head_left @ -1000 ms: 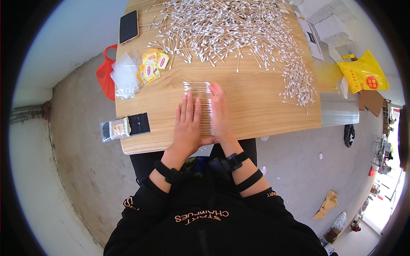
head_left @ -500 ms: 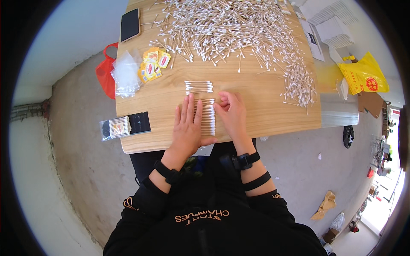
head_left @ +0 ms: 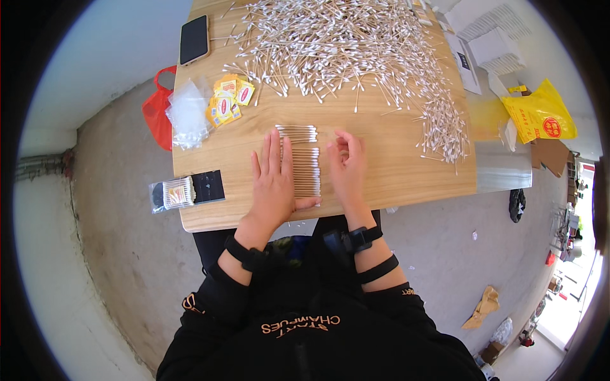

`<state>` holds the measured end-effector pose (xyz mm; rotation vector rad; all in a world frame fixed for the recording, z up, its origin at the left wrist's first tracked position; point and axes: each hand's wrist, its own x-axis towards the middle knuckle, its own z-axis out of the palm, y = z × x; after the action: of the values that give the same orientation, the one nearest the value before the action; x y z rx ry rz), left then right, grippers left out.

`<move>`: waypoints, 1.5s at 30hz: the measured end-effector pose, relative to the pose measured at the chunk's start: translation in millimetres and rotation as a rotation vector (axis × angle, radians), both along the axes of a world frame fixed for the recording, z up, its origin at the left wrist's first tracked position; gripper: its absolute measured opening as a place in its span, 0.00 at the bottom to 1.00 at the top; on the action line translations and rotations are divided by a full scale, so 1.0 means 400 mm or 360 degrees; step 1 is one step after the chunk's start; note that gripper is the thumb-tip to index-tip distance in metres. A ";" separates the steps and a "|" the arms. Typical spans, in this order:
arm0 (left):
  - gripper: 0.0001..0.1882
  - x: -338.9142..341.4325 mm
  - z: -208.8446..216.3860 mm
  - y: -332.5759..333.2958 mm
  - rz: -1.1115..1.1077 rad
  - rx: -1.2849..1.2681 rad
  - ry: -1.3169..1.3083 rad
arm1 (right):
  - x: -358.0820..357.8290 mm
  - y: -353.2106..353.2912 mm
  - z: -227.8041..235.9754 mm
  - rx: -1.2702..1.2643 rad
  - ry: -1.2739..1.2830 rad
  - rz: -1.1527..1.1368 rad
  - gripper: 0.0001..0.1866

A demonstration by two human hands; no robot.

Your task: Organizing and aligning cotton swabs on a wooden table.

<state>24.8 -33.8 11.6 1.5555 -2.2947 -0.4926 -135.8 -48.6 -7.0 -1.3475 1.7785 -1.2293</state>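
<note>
A neat row of cotton swabs [head_left: 307,171] lies near the table's front edge, their sticks side by side. Beyond it is a smaller group of aligned swabs [head_left: 304,134]. My left hand [head_left: 272,178] is laid out straight along the left side of the row, covering those ends; its thumb reaches across the near end. On the other side, my right hand [head_left: 347,162] hovers just off the white tips. Its fingers are loosely curled, the thumb is apart from the index finger, and I see nothing in them.
Loose swabs are heaped [head_left: 343,51] across the far table, spilling down the right side. At the left are a phone [head_left: 194,39], yellow packets [head_left: 227,101], clear bags [head_left: 189,114] and a packed swab bag [head_left: 178,192] on a black pad. A yellow bag [head_left: 537,114] sits beyond the right edge.
My left hand has shifted slightly left, uncovering more sticks. The right hand has drawn a little right from the swab tips. The smaller group now sits closer to the row.
</note>
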 end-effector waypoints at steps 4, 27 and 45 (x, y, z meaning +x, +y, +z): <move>0.71 -0.011 -0.002 -0.032 -0.0056 0.0022 -0.0191 | 0.009 -0.028 -0.012 -0.0075 -0.0526 -0.0164 0.18; 0.77 0.057 -0.023 -0.036 -0.0020 0.0099 -0.0075 | 0.053 0.002 -0.043 -0.0275 -0.0668 0.0010 0.28; 0.77 0.043 -0.013 -0.031 0.0090 0.0254 -0.0368 | 0.066 -0.051 -0.084 -0.0372 -0.1143 0.0172 0.33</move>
<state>42.0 -46.1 6.5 1.8347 -2.4225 -0.5162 -109.3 -69.1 -40.5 -0.9212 1.0713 -1.6308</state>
